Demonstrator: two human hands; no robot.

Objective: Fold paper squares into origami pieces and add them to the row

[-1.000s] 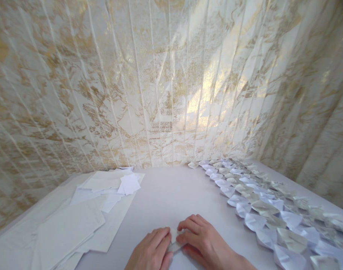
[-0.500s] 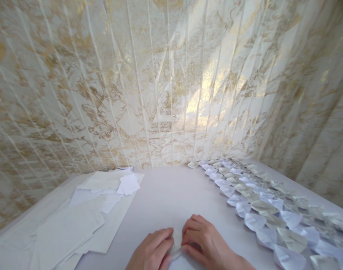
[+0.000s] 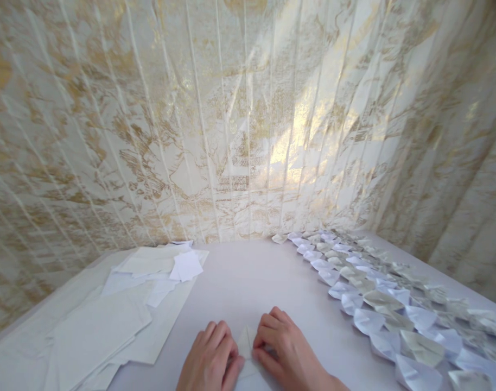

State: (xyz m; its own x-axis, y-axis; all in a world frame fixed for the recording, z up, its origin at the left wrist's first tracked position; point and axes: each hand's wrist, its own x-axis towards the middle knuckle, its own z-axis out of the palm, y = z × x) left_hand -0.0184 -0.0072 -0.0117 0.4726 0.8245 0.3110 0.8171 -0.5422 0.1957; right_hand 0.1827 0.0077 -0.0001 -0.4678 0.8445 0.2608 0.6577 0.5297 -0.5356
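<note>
A small folded piece of white paper [image 3: 247, 343] lies on the table near its front edge, its tip pointing away from me. On the left side of it my left hand [image 3: 210, 355] has curled fingers, with thumb and forefinger closed at the paper's edge. My right hand [image 3: 286, 350] pinches the opposite edge, fingers bent together. Part of the paper is hidden by the fingers, and its lower end runs toward the bottom of the view.
White paper sheets [image 3: 97, 331] lie in loose stacks at the left, with small paper squares [image 3: 186, 266] on top. Rows of folded paper pieces [image 3: 369, 320], white and greyish, cover the table's right side. A gold-patterned curtain [image 3: 183, 136] hangs behind the table [image 3: 240, 282].
The paper now shows a pointed tip and a wider lower part between my hands. My left hand has shifted left with its fingers more curled; my right hand has moved slightly left.
</note>
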